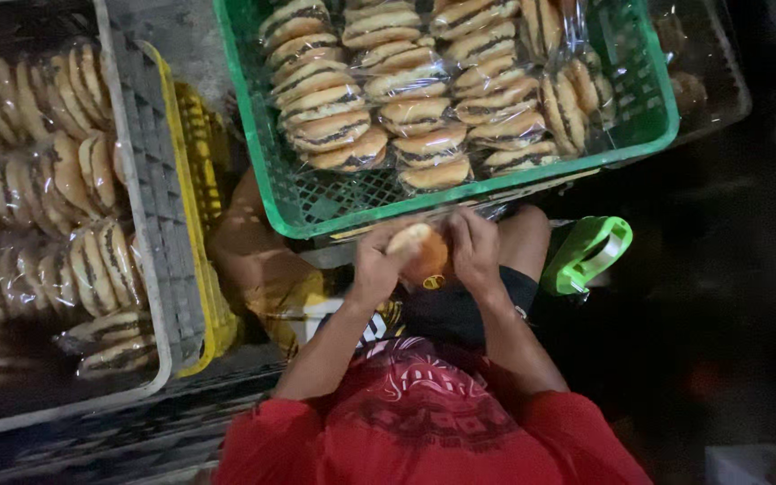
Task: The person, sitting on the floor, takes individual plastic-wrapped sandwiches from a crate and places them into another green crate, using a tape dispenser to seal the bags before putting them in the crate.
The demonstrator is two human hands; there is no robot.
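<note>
Red shirt (424, 431) fills the bottom of your view, right under your chin, with both forearms reaching forward from it.

Biggest thing out there is the grey crate (150, 180) on your left, loaded with bagged rows of filled buns (47, 180). A yellow crate (195, 135) is tucked against its far side. Straight ahead sits the green crate (271, 153), also stacked with wrapped filled buns (415, 117), standing on edge in neat rows. Down to your right, just beside your knee, lies a bright green plastic tool (586, 251); what kind it is, I can't tell.

Now the action: your left hand (374, 265) is curled around a single bun (417, 250), gripping it from the side. Your right hand (476, 250) has its fingers closed on the bun's other side. The bun sits between both hands, over your lap, just short of the green crate's near rim. A faint shine of clear film shows above your fingers, and a small yellow bit hangs below the bun.

By the look of it, you're mid-handling on this one bun, working at its covering. Any next move calls for a gentle, even hold; soft bread will squash under a hard pinch.
</note>
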